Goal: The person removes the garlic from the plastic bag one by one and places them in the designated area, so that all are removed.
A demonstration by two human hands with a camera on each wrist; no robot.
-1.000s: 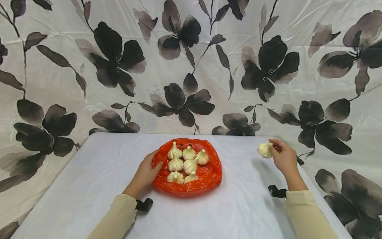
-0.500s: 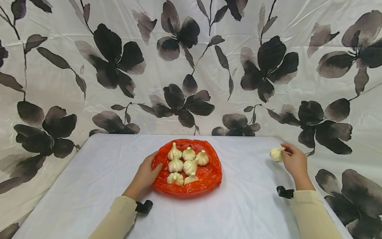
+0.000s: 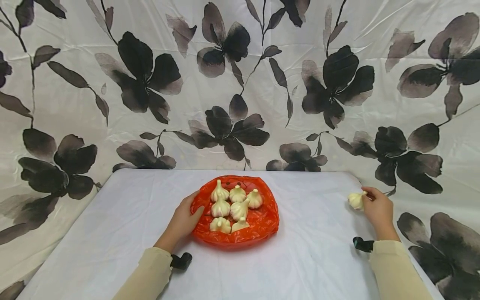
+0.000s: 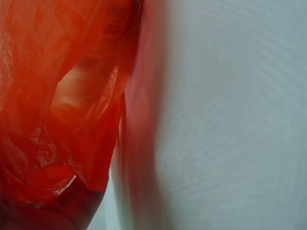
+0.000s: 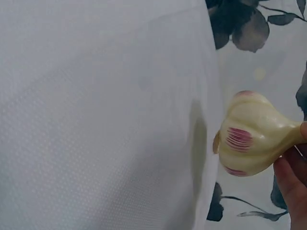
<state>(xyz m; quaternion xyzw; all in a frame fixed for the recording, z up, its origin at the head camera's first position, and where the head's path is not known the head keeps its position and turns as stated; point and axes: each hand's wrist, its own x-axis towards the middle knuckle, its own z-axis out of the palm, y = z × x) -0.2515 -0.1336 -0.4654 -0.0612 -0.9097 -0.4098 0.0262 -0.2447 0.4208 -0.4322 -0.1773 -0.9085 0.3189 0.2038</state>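
Observation:
My right hand pinches a garlic bulb by its stem near the table's right edge. In the right wrist view that garlic bulb shows pale skin with pink streaks, its root end turned toward the table and a shadow on the cloth beneath. At the middle of the table lies a red plastic bag, spread open with several garlic bulbs in it. My left hand holds the bag's left side, thumb over the rim. The left wrist view is largely filled by the crinkled red plastic bag.
A white cloth covers the table. Behind it hangs a pale curtain with dark printed flowers, which also shows past the table's right edge. Small black wrist cameras are worn at both sleeves.
My right hand has carried the garlic bulb to the right and a little lower, toward the table's right edge. My left hand and the red plastic bag have stayed in place.

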